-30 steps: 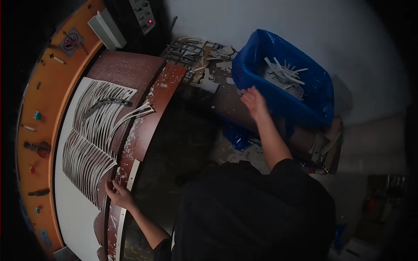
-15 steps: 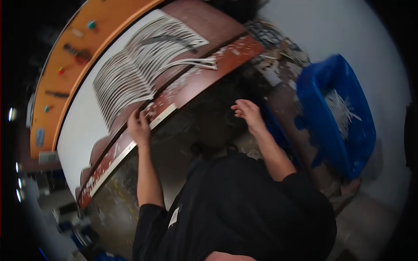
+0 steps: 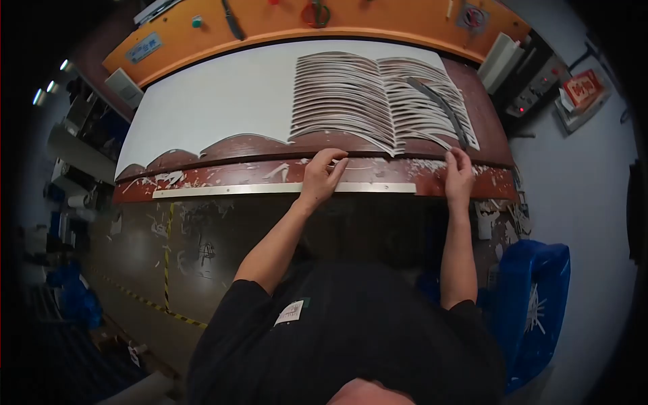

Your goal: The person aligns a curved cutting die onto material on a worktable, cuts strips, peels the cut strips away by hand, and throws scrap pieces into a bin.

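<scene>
My left hand [image 3: 324, 177] is at the front ledge of the bench, fingers curled in toward the thumb. Further right, my right hand [image 3: 460, 177] has its fingertips pinched together at the front edge of the cut strips. What either hand holds is too small to make out. Beyond them lies a white sheet [image 3: 223, 101] with a wavy front edge. Its right part is cut into many thin curved strips [image 3: 341, 94], fanned in two groups. A long dark curved blade-like tool [image 3: 440, 106] rests across the right group, its near end close above my right fingertips.
A metal strip [image 3: 270, 190] edges the bench front, and white scraps [image 3: 169, 178] litter the ledge. Scissors [image 3: 315, 13] hang on the orange back panel [image 3: 263, 23]. A blue-lined bin [image 3: 533, 304] with offcuts stands at lower right, beside a control box [image 3: 536, 84].
The view has swung round to face the bench squarely. My right hand has come from over the floor to the strips' front edge. My left hand stays at the ledge.
</scene>
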Demonstrator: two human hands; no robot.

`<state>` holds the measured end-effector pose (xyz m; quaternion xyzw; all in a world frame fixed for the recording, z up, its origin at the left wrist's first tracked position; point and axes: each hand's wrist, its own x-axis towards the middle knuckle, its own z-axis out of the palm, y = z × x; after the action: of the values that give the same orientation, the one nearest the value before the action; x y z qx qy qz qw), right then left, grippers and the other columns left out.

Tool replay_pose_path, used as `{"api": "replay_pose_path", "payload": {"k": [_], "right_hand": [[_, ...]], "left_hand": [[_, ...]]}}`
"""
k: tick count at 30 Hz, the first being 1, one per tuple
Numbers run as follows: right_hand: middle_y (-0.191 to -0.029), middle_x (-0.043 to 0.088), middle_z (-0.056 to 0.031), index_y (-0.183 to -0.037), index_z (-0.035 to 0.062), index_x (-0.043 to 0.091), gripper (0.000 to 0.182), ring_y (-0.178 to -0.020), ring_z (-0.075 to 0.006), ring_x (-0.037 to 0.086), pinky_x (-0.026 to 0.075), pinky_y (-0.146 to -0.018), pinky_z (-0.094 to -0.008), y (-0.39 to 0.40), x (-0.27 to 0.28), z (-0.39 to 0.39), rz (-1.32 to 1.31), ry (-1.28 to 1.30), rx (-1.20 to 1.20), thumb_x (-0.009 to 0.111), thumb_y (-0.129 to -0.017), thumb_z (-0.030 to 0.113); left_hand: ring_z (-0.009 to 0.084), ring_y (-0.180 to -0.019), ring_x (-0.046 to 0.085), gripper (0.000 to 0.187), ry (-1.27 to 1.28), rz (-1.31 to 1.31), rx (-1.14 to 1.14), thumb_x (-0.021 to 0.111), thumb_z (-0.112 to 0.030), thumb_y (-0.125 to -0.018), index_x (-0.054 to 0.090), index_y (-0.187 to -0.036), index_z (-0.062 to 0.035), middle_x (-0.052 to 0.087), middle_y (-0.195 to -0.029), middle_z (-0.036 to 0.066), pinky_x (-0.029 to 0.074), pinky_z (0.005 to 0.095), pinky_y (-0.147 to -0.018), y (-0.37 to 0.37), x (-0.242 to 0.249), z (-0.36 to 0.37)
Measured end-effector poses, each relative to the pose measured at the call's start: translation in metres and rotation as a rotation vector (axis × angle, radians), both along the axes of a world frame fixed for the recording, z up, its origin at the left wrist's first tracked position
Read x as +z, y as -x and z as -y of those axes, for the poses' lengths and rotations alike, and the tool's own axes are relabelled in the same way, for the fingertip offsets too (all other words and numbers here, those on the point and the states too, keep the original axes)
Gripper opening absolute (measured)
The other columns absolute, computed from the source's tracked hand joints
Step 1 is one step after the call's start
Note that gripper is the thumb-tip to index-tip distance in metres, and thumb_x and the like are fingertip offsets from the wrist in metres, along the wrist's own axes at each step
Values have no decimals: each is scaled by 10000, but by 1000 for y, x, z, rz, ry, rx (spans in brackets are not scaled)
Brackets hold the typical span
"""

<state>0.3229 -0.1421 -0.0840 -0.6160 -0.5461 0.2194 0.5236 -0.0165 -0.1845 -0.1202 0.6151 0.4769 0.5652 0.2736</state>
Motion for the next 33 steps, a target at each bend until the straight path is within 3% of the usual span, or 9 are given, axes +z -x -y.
{"api": "replay_pose_path", "payload": {"k": [2,3,7,8,10,13,16,22,33], "right_hand": [[-1254,663,-226,-1287,-24,636,459,-1177,-369,634,487,-998,-416,-4,-3,-40,345,-62,-172,680,-974,309],[-1288,633,-237,-1302,-20,628,506,-1215,-405,600,472,-1022,-452,-12,-5,-59,451,-35,-220,676,-963,353],[-1384,565,-270,-1418,-13,537,727,-1286,-451,542,436,-1065,-544,-55,-24,-118,755,147,-422,688,-914,490],[-1400,556,-290,-1429,-18,525,774,-1298,-463,533,435,-1074,-531,-58,-24,-125,764,212,-438,697,-896,516],[-1406,542,-326,-1437,-35,507,823,-1313,-469,524,434,-1087,-498,-91,-52,-156,792,295,-381,687,-880,543],[-1380,609,-254,-1426,42,558,755,-1272,-465,572,449,-1056,-552,-79,-56,-159,861,369,-394,663,-886,558],[-1420,612,-168,-1452,143,552,681,-1312,-415,566,419,-1029,-663,-58,-33,-157,898,575,-513,638,-909,545],[-1310,664,-227,-1324,42,643,558,-1207,-442,625,496,-1001,-538,-63,-20,-193,984,491,-383,637,-947,454],[-1208,707,-229,-1252,71,713,515,-1131,-434,660,505,-969,-501,-110,-51,-222,996,376,-328,650,-923,462]], "left_hand": [[285,-978,694,173,-201,-223,109,728,-98,-915,715,-1075,-31,719,-1061,121,565,379,-828,61,11,-2],[315,-998,688,187,-206,-285,209,727,-99,-907,716,-1081,-31,719,-1070,131,554,397,-866,96,14,-4],[351,-1140,640,270,-225,-581,527,727,-123,-896,699,-1148,-32,699,-1179,141,497,455,-987,247,10,-14],[351,-1182,622,287,-208,-654,581,725,-132,-902,691,-1168,-32,686,-1223,143,481,464,-1012,280,7,-12],[352,-1227,595,311,-115,-770,620,719,-155,-912,682,-1198,-36,656,-1288,150,469,473,-1028,330,5,-1],[359,-1286,570,322,-14,-791,536,710,-198,-941,688,-1225,-48,645,-1323,156,455,473,-1065,377,-15,16],[362,-1326,548,326,-21,-749,495,717,-220,-945,695,-1232,-67,638,-1344,153,444,472,-1089,385,-17,26],[342,-1307,568,290,-30,-732,492,744,-204,-916,734,-1192,-114,651,-1329,127,469,455,-1082,382,-17,34],[327,-1291,585,270,-6,-741,506,749,-128,-902,756,-1170,-106,653,-1340,113,486,436,-1056,372,-16,39]]}}
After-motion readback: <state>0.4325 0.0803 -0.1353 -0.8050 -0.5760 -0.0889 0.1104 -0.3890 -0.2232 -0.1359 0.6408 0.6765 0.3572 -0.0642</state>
